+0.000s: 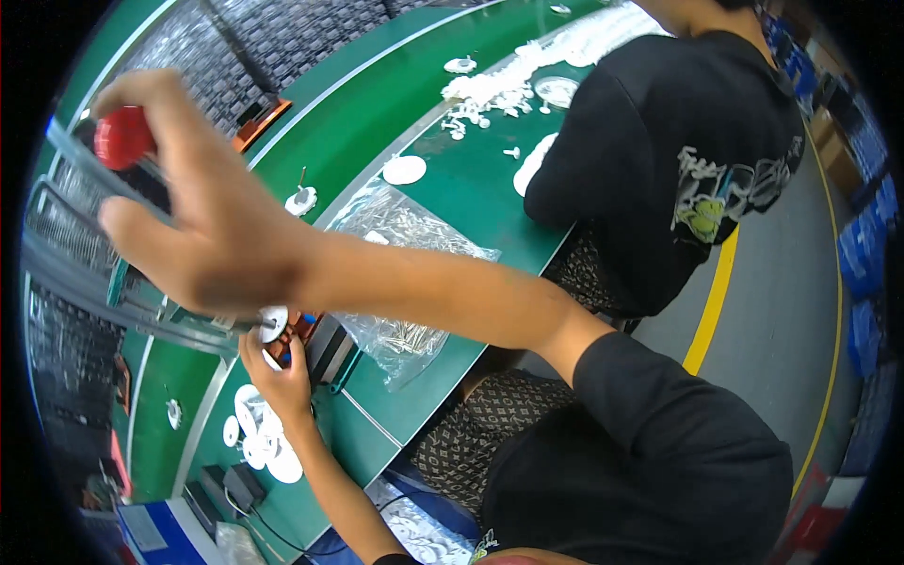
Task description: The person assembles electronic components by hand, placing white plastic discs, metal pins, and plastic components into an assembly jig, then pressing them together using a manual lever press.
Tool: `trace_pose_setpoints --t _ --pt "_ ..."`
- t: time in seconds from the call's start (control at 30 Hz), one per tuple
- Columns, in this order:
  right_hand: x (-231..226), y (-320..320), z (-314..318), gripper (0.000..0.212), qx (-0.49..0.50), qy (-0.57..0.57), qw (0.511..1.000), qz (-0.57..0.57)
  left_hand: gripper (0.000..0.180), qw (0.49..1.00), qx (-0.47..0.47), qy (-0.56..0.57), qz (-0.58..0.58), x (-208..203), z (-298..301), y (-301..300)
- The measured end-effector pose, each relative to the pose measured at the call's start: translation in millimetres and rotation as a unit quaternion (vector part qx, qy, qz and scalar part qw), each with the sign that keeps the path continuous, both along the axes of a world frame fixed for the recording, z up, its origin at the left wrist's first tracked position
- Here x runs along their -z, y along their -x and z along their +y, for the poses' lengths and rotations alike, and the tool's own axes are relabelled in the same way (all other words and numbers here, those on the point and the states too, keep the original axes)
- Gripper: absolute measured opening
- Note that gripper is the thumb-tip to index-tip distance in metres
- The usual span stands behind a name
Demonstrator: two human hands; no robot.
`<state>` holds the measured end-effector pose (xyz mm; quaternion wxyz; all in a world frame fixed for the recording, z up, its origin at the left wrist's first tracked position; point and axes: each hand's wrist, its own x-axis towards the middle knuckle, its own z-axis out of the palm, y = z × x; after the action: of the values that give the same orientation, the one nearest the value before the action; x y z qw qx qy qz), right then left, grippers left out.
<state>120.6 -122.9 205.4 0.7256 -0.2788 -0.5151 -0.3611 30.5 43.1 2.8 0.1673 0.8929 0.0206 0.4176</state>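
My right hand (198, 207) reaches far up to the left, slightly blurred, its fingers curled round a red ball knob (124, 138) of what looks like a press lever. Below it, my left hand (281, 372) pinches a small white round plastic part (273, 323) at an orange-red fixture (299, 336) on the machine's base. The part's lower side is hidden by my fingers. The machine's metal frame (141, 315) stands left of both hands, partly covered by my right hand.
A clear plastic bag of small metal pins (414, 231) lies under my right forearm. White discs (268, 447) are piled near my left forearm, beside black power adapters (243, 485). A green conveyor belt (367, 108) runs behind. A co-worker in black (678, 141) sits to the right, near heaped white parts (504, 89).
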Motion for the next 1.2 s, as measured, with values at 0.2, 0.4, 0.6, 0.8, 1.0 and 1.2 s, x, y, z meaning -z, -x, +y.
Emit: trace_pose_setpoints --t 0.2,0.4,0.6,0.8,1.0,1.2 --pt "3 -47 13 0.052 -0.101 0.072 0.992 0.033 0.042 0.998 0.048 -0.026 0.011 -18 -12 5" --pt "138 2 -37 0.025 0.256 0.273 0.914 -0.159 0.062 0.963 0.156 0.201 -0.086 11 1 33" --pt "200 13 -46 0.037 0.328 0.393 0.846 -0.147 0.046 0.891 0.231 0.39 -0.014 27 -67 21" --pt "159 -38 -63 0.045 0.332 0.364 0.867 -0.074 0.017 0.936 0.193 0.294 0.002 0 -55 29" --pt "189 -161 -101 0.045 0.444 0.375 0.756 0.302 0.022 0.976 -0.091 0.197 -0.014 -33 -3 34" --pt "221 -177 -123 0.05 0.442 0.477 0.659 0.378 0.031 0.948 -0.176 0.152 0.216 -17 25 32"
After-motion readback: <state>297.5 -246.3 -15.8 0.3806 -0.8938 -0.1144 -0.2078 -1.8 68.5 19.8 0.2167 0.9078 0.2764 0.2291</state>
